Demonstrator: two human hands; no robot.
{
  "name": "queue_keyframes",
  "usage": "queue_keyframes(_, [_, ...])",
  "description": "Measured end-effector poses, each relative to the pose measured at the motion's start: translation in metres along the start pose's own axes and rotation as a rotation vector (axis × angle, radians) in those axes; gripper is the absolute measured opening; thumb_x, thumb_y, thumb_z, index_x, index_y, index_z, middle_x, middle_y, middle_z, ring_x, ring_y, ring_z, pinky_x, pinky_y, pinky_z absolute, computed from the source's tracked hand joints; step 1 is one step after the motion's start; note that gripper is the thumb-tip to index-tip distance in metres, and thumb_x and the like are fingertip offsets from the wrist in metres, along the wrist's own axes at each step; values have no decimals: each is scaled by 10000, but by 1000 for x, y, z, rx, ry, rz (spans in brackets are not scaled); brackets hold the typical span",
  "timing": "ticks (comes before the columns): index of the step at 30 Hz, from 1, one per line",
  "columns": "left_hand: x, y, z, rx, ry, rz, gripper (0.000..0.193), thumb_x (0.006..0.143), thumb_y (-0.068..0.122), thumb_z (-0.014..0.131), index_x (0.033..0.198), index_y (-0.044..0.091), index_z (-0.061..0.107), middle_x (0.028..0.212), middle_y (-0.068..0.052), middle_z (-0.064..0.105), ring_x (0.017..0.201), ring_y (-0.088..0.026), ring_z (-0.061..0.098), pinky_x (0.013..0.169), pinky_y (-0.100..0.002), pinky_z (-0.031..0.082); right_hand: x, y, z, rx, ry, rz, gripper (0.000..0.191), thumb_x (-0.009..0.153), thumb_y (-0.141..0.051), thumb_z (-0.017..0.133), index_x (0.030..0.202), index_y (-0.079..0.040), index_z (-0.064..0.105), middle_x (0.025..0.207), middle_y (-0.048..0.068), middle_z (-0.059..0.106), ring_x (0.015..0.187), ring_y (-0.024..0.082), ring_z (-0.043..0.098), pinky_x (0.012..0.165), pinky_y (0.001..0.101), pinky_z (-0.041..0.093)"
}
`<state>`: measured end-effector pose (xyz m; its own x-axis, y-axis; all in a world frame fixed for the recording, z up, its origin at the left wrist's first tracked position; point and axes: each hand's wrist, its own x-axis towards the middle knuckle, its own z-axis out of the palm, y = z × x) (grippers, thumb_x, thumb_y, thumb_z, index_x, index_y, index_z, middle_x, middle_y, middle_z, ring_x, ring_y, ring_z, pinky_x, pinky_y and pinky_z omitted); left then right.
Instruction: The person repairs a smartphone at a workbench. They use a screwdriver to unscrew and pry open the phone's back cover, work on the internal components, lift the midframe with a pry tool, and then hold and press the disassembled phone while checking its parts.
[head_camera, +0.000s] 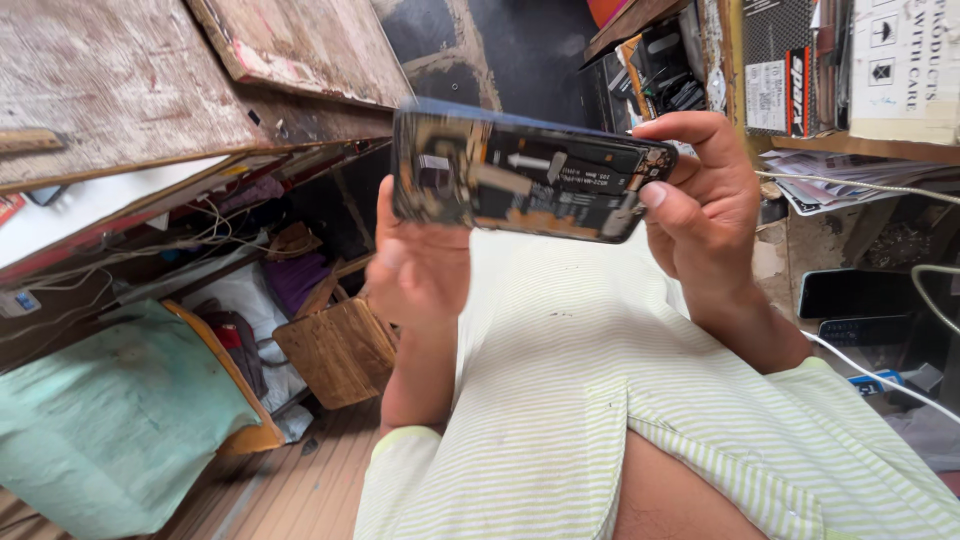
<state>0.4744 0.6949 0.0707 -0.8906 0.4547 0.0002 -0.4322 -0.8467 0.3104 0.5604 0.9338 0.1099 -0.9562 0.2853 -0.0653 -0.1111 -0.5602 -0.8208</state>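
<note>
Black and glossy at its rim, an opened phone is being held up in front of the chest, lengthwise between the two hands, with its back cover off and the dark inner plates, a pale arrow-shaped part and coppery patches being shown to the camera. The phone is being carried by nothing but the hands; it is being kept well above the striped shirt. Its left end is being gripped by the left hand, whose fingers are being wrapped behind the body and closed on it, though blur is hiding the fingertips. Its right end is being pinched by the right hand: the thumb is being pressed against the lower right corner, and the curled fingers are being laid over the top right corner.

A white cable is being trailed past the right wrist, near two dark phones lying beside it. Below the left hand, a small wooden board is being seen, and a pale green cloth is being draped over something at the lower left.
</note>
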Motion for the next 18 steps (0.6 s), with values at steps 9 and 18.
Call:
queue_keyframes(9, [9,57,25,883,-287,-587,373,971,101,661,1322,-8,599,1050,-167,761,947,-190,737,874,-294,570,-8,-31,-1,-510,-196,207,389,947,53,594,1331,85,641,1123,150,749,1015,109,711,934,217,576])
queue_keyframes(18, [14,16,84,1481,-339,-259,258,931,124,807,1127,45,660,938,-61,733,803,-158,758,698,-286,584,-7,-37,17,-883,-260,52,423,871,93,634,1281,9,691,1065,116,779,894,118,752,770,217,584])
